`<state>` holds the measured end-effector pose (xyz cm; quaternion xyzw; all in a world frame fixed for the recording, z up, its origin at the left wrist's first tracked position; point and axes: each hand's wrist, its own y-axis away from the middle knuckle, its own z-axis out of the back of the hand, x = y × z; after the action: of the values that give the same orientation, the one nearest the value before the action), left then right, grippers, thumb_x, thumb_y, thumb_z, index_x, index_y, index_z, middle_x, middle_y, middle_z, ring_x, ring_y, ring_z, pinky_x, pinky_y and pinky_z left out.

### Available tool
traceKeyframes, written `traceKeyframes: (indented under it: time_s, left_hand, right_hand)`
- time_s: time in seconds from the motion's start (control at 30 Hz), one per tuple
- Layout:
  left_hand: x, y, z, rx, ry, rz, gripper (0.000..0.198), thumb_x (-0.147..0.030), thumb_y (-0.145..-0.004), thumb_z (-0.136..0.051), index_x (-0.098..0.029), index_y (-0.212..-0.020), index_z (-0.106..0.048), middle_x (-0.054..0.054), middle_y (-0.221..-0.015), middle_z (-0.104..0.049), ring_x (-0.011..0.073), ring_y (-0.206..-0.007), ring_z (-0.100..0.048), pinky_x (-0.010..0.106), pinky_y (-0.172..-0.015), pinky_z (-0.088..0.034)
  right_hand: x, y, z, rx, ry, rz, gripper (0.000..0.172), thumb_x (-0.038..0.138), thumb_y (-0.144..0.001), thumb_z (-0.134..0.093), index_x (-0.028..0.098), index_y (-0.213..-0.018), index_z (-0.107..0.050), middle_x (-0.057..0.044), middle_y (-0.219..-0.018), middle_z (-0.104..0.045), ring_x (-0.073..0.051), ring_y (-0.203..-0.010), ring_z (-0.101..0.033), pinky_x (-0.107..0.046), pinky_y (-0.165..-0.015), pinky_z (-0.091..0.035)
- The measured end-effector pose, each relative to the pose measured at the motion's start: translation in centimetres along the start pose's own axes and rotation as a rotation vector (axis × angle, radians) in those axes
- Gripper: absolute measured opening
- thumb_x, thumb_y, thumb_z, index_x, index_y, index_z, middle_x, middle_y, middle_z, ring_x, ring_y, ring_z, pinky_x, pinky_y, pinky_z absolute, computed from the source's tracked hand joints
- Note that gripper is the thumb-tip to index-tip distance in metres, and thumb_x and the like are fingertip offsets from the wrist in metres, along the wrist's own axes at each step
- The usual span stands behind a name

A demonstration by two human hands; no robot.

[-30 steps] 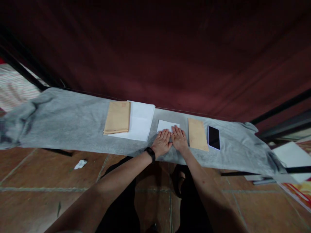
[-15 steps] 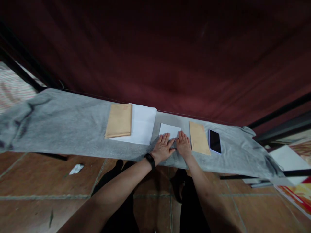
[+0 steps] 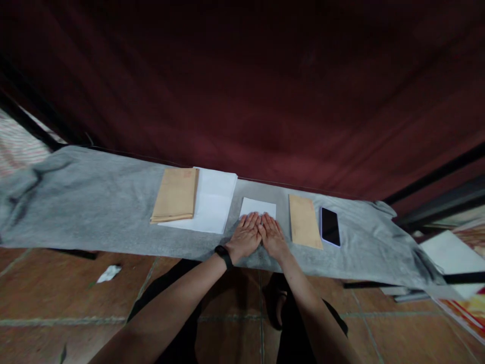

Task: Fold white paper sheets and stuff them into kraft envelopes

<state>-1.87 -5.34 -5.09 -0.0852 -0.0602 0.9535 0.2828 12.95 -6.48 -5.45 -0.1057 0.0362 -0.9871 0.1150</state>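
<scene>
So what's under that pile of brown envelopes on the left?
White sheets, showing on its right side and near edge, on the grey cloth. Anything else beneath the envelopes is covered.

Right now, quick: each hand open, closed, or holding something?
Left hand: open, palm flat on the white paper, gripping nothing.
Right hand: open, palm flat on the white paper too.

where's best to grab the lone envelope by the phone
Probably its near short end, from the front: the envelope lies flat on the cloth, with the phone close along one long side and the right hand near the other.
</scene>
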Motion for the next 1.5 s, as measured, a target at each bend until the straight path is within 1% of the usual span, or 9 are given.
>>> traceKeyframes:
  time_s: [0.13,0.3,0.47,0.67,0.97,1.13,1.37,1.43,1.5]
  left_hand:
    - [0.1,-1.3,-0.3,-0.006,-0.014,0.074,0.058,-0.03,-0.102,-0.022,-0.004,-0.152,-0.034,0.016,-0.161,-0.032,0.0241,-0.151,-0.025,0.043,-0.124,-0.018]
    - [0.8,-3.2,-0.5,0.019,-0.044,0.155,0.058,-0.028,-0.101,-0.023,-0.003,-0.153,-0.033,0.016,-0.162,-0.03,0.0246,-0.152,-0.022,0.041,-0.124,-0.018]
    - [1.3,-4.4,-0.9,-0.016,-0.076,0.206,0.059,-0.03,-0.101,-0.023,-0.004,-0.153,-0.033,0.017,-0.161,-0.031,0.0246,-0.152,-0.021,0.044,-0.124,-0.019]
    - [1.3,-4.5,-1.0,-0.061,-0.089,0.237,0.06,-0.04,-0.102,-0.027,-0.008,-0.152,-0.036,0.016,-0.161,-0.031,0.0268,-0.152,-0.022,0.046,-0.123,-0.019]
    - [1.0,-4.4,-0.4,-0.059,-0.11,0.246,0.058,-0.045,-0.103,-0.029,-0.015,-0.152,-0.039,0.015,-0.16,-0.034,0.0276,-0.15,-0.027,0.047,-0.122,-0.02]
    - [0.9,-4.3,-0.3,-0.056,-0.136,0.227,0.056,-0.043,-0.103,-0.03,-0.017,-0.152,-0.04,0.015,-0.16,-0.035,0.0276,-0.149,-0.03,0.047,-0.122,-0.021]
    - [0.1,-4.6,0.3,-0.013,-0.169,0.234,0.056,-0.039,-0.102,-0.033,-0.014,-0.152,-0.038,0.018,-0.16,-0.034,0.0315,-0.149,-0.029,0.051,-0.121,-0.02]
    - [-0.1,-4.6,0.4,-0.019,-0.154,0.213,0.055,-0.037,-0.102,-0.032,-0.014,-0.152,-0.038,0.016,-0.16,-0.034,0.0303,-0.149,-0.029,0.051,-0.122,-0.019]
    - [-0.1,-4.5,0.4,-0.033,-0.124,0.167,0.053,-0.033,-0.102,-0.031,-0.017,-0.153,-0.038,0.012,-0.161,-0.033,0.0275,-0.151,-0.026,0.05,-0.123,-0.019]
  right_hand:
    - [-0.7,-0.2,0.6,0.019,0.05,-0.023,0.054,0.032,-0.106,-0.022,0.013,-0.155,-0.033,-0.011,-0.163,-0.028,-0.023,-0.151,-0.026,-0.044,-0.122,-0.022]
    - [-1.4,-0.6,0.7,-0.012,0.063,-0.038,0.052,0.034,-0.106,-0.026,0.017,-0.154,-0.035,-0.011,-0.161,-0.031,-0.024,-0.15,-0.03,-0.046,-0.12,-0.025]
    - [-1.6,-0.8,0.8,-0.023,0.033,-0.045,0.052,0.036,-0.105,-0.031,0.018,-0.154,-0.037,-0.01,-0.161,-0.033,-0.025,-0.148,-0.034,-0.045,-0.12,-0.024]
    - [-1.5,-1.5,1.3,0.014,-0.012,-0.085,0.051,0.037,-0.105,-0.031,0.019,-0.152,-0.04,-0.008,-0.161,-0.032,-0.025,-0.147,-0.035,-0.044,-0.12,-0.024]
    - [-3.3,-1.8,0.6,-0.084,-0.001,-0.101,0.05,0.031,-0.104,-0.034,0.015,-0.151,-0.043,-0.01,-0.157,-0.04,-0.025,-0.144,-0.039,-0.044,-0.118,-0.029]
    - [-3.9,-2.1,0.3,-0.117,0.003,-0.122,0.05,0.029,-0.104,-0.036,0.011,-0.15,-0.042,-0.013,-0.155,-0.044,-0.026,-0.143,-0.041,-0.044,-0.117,-0.031]
    - [-4.1,-2.1,0.1,-0.146,-0.022,-0.141,0.051,0.028,-0.102,-0.037,0.013,-0.15,-0.044,-0.014,-0.154,-0.045,-0.027,-0.142,-0.043,-0.047,-0.117,-0.031]
    - [-4.1,-2.1,0.4,-0.159,-0.032,-0.145,0.051,0.028,-0.102,-0.037,0.011,-0.15,-0.043,-0.015,-0.155,-0.044,-0.028,-0.142,-0.042,-0.047,-0.117,-0.031]
    - [-3.9,-2.3,0.7,-0.173,-0.052,-0.123,0.052,0.028,-0.102,-0.034,0.01,-0.15,-0.042,-0.015,-0.156,-0.041,-0.027,-0.144,-0.04,-0.047,-0.118,-0.03]
